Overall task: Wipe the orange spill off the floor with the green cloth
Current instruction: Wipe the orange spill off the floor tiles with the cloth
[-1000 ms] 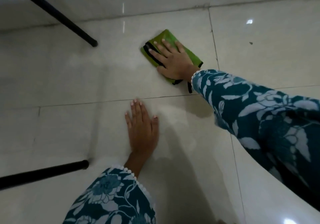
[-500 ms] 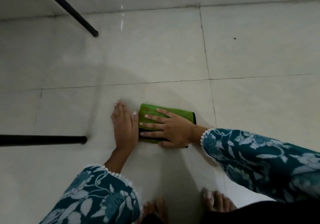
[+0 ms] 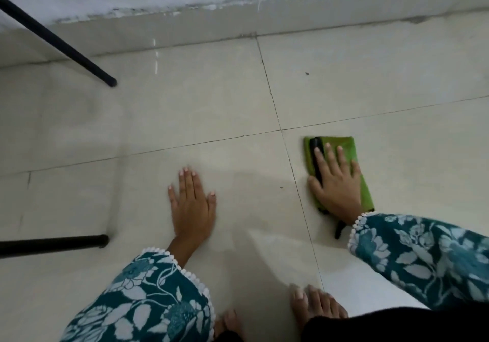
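The floor [image 3: 211, 108] of pale glossy tiles shows no orange anywhere in view now, only a faint dull sheen around the middle tiles (likely the damp track of the wiping), so the spill looks to be nearly or wholly gone, though a thin film would be hard to tell at this sharpness. What has changed is the green cloth [image 3: 346, 151]: half a second ago it lay just beside the left hand, and a second ago far up toward the wall edge of the floor; now it sits on the right-hand tile, just past the grout line, well apart from the left hand. That reads as wide sweeping strokes over the whole patch, a finishing pass, I judge. Counted, largest first: two patterned teal sleeves [image 3: 423, 257], two black furniture legs [image 3: 53, 40] at the left edge, two bare feet [image 3: 315, 307] at the near edge, two hands, one cloth, and two tiny dark specks [image 3: 307, 73]. The right hand [image 3: 334, 183] lies flat with fingers spread, pressing the folded cloth down; the left hand [image 3: 191, 204] is flat and empty on the tile, bracing.
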